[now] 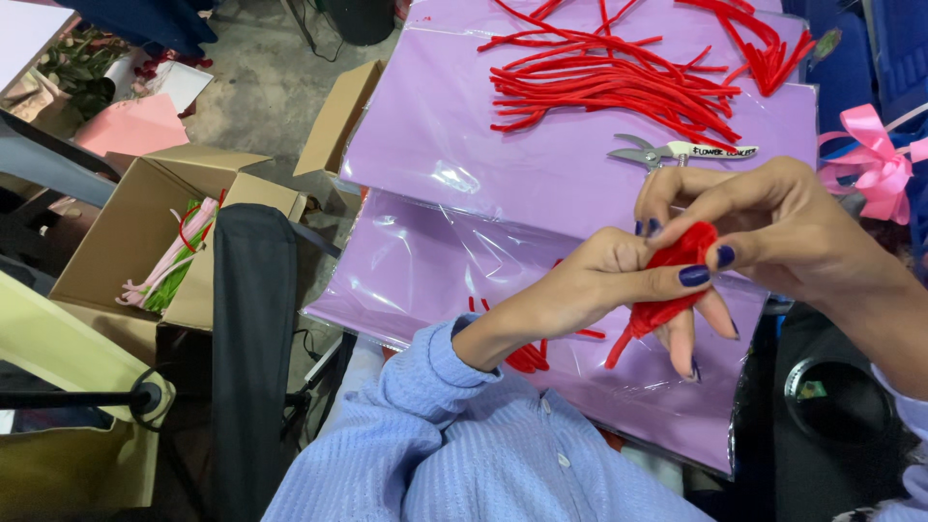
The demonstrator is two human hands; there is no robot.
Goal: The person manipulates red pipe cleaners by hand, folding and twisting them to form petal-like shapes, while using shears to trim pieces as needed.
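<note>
Both hands meet over purple plastic-wrapped sheets (435, 145). My left hand (590, 285) and my right hand (773, 217) pinch the same small red fuzzy piece (677, 275), folded from pipe cleaner, with a red tail hanging below it. Fingernails are painted dark blue. A pile of loose red pipe cleaners (604, 82) lies on the far sheets. Grey-bladed scissors with a white handle (677, 152) rest just beyond my right hand. A few short red bits (527, 358) lie under my left wrist.
An open cardboard box (145, 232) with pink, green and white pipe cleaners stands on the floor at left. A dark chair back (253, 338) is beside it. A pink ribbon bow (875, 159) sits at right, a black round container (836, 396) below it.
</note>
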